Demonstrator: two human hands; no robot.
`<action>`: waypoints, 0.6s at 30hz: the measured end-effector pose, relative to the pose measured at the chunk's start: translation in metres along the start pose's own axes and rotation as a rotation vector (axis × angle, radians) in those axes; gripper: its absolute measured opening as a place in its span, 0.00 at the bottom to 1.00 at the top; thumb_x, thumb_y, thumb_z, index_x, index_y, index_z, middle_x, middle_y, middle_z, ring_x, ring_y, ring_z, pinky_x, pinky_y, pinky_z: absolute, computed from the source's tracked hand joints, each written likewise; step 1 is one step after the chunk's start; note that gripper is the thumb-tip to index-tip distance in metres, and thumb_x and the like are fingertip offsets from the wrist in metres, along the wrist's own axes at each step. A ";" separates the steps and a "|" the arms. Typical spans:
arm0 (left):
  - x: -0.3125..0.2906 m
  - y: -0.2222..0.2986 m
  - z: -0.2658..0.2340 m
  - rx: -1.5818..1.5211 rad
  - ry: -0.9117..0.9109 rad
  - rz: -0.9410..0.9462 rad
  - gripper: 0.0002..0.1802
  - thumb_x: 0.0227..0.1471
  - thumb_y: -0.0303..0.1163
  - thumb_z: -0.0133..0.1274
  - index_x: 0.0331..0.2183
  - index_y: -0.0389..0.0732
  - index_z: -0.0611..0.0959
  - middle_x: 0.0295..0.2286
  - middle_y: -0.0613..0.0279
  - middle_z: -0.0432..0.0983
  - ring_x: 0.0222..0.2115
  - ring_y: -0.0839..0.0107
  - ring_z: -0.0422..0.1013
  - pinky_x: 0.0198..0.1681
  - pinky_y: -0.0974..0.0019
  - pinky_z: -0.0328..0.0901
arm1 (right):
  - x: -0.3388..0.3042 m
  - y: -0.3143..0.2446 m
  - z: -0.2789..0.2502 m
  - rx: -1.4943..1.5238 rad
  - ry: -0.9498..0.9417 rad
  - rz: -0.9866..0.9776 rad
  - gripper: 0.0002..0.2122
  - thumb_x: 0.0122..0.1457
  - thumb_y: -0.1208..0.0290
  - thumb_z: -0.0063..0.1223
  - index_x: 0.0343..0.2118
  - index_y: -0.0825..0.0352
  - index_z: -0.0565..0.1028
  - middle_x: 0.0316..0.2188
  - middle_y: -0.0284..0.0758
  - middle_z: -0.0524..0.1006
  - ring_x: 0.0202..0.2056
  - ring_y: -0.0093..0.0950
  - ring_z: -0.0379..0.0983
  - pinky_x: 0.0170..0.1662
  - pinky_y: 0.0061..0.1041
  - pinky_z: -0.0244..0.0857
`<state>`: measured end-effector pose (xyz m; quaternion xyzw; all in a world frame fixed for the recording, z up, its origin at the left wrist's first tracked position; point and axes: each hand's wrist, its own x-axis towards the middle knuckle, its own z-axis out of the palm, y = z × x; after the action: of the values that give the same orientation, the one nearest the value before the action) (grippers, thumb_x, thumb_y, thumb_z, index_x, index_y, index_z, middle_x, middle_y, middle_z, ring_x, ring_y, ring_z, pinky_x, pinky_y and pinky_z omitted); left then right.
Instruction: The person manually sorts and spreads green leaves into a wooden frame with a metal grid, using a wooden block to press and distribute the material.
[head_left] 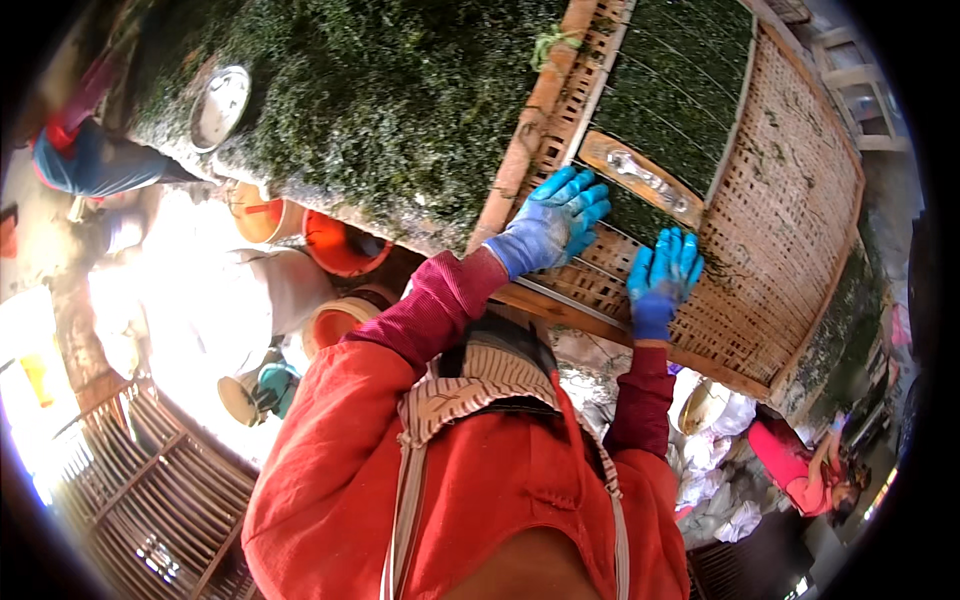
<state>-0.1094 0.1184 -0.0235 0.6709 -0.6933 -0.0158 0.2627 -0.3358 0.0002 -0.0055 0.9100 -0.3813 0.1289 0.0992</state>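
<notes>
My left hand (556, 222), in a blue glove, lies flat with fingers stretched out at the near left corner of a dark green leafy sheet (676, 80). Its palm is over the edge of a woven bamboo tray (790, 200). My right hand (664, 272), gloved alike, rests fingers forward on the tray's near part, holding nothing. Just beyond both hands, a wooden block with a pale handle (642, 178) sits across the sheet. Thin pale strips border the sheet along its sides. Whether my left fingertips press on the sheet or on its border, I cannot tell.
A heap of wet green leaves (400, 110) covers the surface at left, with a metal bowl (220, 107) on it. An orange bucket (342, 245) and other tubs stand below. A slatted rack (160, 490) is at lower left. Other people are at far left and lower right.
</notes>
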 end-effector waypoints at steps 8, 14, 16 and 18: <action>-0.123 -0.084 -0.084 0.168 0.504 -0.885 0.46 0.45 0.34 0.71 0.63 0.46 0.69 0.60 0.50 0.64 0.60 0.49 0.61 0.62 0.49 0.61 | -0.015 0.016 0.027 0.181 0.129 0.046 0.21 0.61 0.63 0.56 0.55 0.67 0.77 0.59 0.39 0.74 0.65 0.43 0.61 0.68 0.48 0.52; -0.161 -0.165 -0.039 -0.958 0.979 -0.904 0.15 0.49 0.16 0.57 0.41 0.35 0.87 0.41 0.55 0.82 0.44 0.63 0.76 0.53 0.60 0.71 | -0.004 0.006 0.013 0.249 0.139 0.039 0.20 0.62 0.67 0.56 0.56 0.67 0.77 0.61 0.40 0.73 0.66 0.43 0.60 0.67 0.44 0.56; -0.151 -0.156 -0.073 -0.902 0.832 -1.171 0.17 0.48 0.11 0.56 0.41 0.35 0.86 0.40 0.57 0.83 0.39 0.69 0.79 0.49 0.63 0.74 | -0.007 0.007 0.014 0.268 0.133 0.068 0.20 0.62 0.68 0.56 0.56 0.67 0.77 0.61 0.41 0.73 0.67 0.43 0.59 0.67 0.43 0.56; -0.156 -0.154 -0.098 -1.141 1.000 -1.053 0.18 0.53 0.17 0.57 0.48 0.34 0.84 0.41 0.58 0.83 0.40 0.69 0.78 0.49 0.65 0.74 | -0.006 0.008 0.014 0.288 0.131 0.075 0.19 0.62 0.69 0.56 0.55 0.67 0.77 0.61 0.40 0.72 0.67 0.42 0.59 0.67 0.42 0.56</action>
<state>0.0648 0.2823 -0.0504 0.5972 0.0083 -0.1809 0.7813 -0.3438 -0.0051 -0.0200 0.8897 -0.3853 0.2447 -0.0125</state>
